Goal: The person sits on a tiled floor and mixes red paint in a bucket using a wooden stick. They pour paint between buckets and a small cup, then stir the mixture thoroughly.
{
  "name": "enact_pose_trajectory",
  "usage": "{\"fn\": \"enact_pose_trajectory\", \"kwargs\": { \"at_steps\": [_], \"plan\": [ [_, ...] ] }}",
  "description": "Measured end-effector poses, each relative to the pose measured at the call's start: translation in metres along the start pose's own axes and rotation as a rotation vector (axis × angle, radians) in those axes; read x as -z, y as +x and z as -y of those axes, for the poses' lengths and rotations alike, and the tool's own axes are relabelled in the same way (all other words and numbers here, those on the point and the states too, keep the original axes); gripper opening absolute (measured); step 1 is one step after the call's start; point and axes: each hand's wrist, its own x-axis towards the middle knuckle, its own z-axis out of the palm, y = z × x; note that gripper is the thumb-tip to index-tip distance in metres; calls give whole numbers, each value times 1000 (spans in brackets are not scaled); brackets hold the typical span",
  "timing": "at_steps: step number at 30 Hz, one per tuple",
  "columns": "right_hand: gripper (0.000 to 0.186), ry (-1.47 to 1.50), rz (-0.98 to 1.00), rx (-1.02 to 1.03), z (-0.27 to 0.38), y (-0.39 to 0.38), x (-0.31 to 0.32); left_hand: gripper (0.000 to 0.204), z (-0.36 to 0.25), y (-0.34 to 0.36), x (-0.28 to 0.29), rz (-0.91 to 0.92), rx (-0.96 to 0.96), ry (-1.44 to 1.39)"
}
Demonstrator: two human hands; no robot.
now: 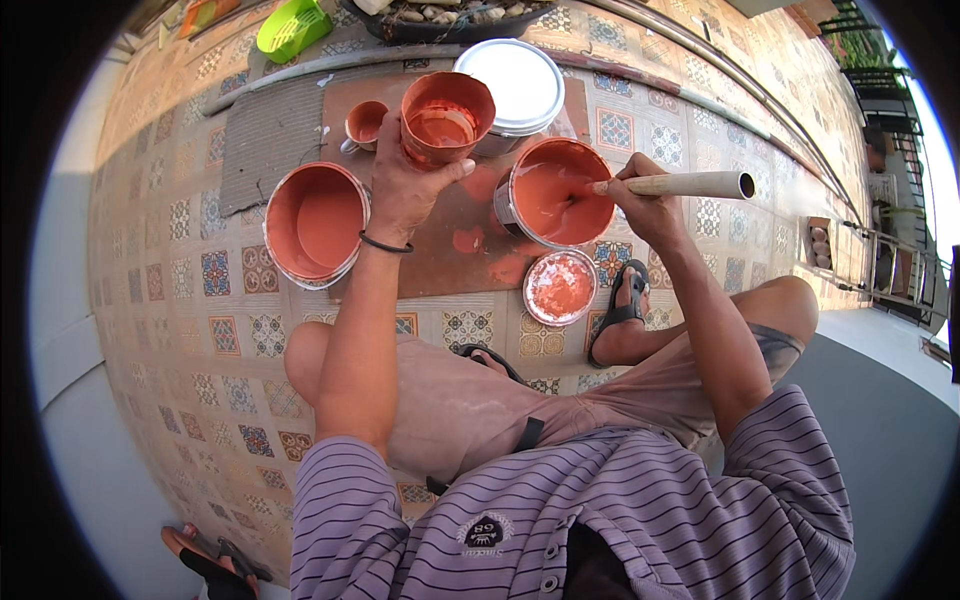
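Note:
My left hand [405,185] grips a small tub [448,120] coated in red-orange paint, tilted so that wet paint shows inside. With my right hand [648,205] I hold a pale hollow stick [695,185]; its lower end dips into red-orange paint in a bucket [535,215]. Left of my left wrist stands another bucket [315,225] with similar paint in it. A paint-stained cup [366,122] with a white handle is beside the tub. Behind the tub and the stirred bucket sits a white lidded bucket [515,85].
A paint-smeared lid [560,288] lies near my sandalled foot [625,315]. Beneath the buckets is a brown board [430,265] with paint spots, beside grey cardboard [265,150]. Long poles [690,95] cross the patterned tile floor behind. A green basket [293,30] stands at the far left.

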Motion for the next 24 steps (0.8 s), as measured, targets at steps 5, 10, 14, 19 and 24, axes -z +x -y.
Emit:
{"fn": "enact_pose_trajectory", "kwargs": {
  "at_steps": [5,10,14,19,24],
  "plan": [
    [25,97,43,125,1,-3,-27,87,0,1,-3,8,-49,26],
    [25,-26,228,-20,5,-28,10,88,0,0,-3,-3,-53,33],
    [24,-109,-27,23,4,-2,8,88,1,-2,-3,3,-11,12],
    [27,136,128,159,-2,-8,-25,90,2,-2,-4,28,-37,18],
    [32,-17,208,70,-6,-26,16,88,0,0,-4,20,-32,23]
  ]
}}
